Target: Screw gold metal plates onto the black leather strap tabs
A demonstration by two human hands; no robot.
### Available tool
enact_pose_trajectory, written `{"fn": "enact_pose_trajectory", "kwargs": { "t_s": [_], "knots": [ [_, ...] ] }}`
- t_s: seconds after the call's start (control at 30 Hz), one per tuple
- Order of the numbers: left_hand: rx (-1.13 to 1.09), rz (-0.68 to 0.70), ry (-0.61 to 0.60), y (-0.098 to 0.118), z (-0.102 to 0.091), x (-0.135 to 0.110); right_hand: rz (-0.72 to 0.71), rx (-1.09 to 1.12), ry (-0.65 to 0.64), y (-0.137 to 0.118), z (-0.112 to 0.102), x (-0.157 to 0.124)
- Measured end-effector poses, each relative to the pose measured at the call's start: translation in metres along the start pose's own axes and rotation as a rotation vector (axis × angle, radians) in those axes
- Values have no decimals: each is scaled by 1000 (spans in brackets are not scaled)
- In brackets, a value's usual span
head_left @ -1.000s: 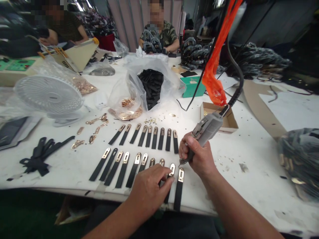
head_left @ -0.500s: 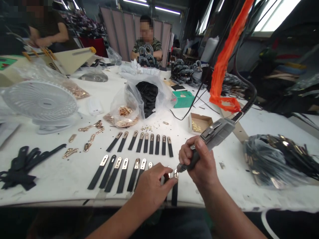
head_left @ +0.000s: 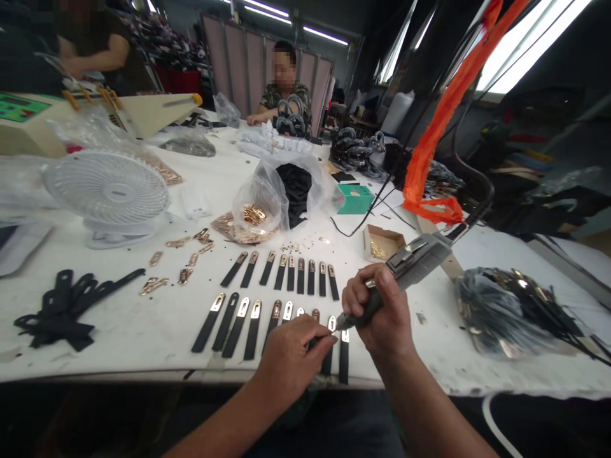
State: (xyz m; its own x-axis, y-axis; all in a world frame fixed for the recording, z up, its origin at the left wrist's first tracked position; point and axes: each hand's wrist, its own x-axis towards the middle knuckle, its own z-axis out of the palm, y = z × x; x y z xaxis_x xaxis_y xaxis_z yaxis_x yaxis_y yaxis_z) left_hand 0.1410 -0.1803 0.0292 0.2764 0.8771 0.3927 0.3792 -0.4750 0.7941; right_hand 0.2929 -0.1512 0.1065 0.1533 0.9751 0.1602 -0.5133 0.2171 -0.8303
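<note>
My right hand (head_left: 379, 312) is wrapped round a grey corded power screwdriver (head_left: 410, 264), whose tip touches the gold clip of a black strap (head_left: 329, 343) near the table's front edge. My left hand (head_left: 293, 356) lies over the neighbouring straps, its fingers bent and pressing that strap down beside the tool tip. Two rows of black straps with gold clips (head_left: 238, 318) lie in front of me.
A white fan (head_left: 107, 191), loose gold clips (head_left: 184, 257), black strap pieces (head_left: 62, 308), plastic bags of parts (head_left: 274, 200), a small cardboard box (head_left: 382, 242), a green box (head_left: 356, 198) and a bagged bundle (head_left: 510, 308) share the white table (head_left: 143, 331). Two other people work at the far end.
The screwdriver tip has shifted left from the last strap in the near row to the one beside it. My left hand has stayed pressing on the straps. The view has tilted upward.
</note>
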Motion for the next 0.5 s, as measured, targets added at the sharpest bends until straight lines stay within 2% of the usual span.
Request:
{"fn": "enact_pose_trajectory", "kwargs": {
  "t_s": [0.2,0.5],
  "knots": [
    [2,-21,2,-3,-6,-4,-33,4,-6,3,11,-1],
    [13,-3,30,-4,-8,-8,-50,-22,-48,5,14,-9]
  ]
}}
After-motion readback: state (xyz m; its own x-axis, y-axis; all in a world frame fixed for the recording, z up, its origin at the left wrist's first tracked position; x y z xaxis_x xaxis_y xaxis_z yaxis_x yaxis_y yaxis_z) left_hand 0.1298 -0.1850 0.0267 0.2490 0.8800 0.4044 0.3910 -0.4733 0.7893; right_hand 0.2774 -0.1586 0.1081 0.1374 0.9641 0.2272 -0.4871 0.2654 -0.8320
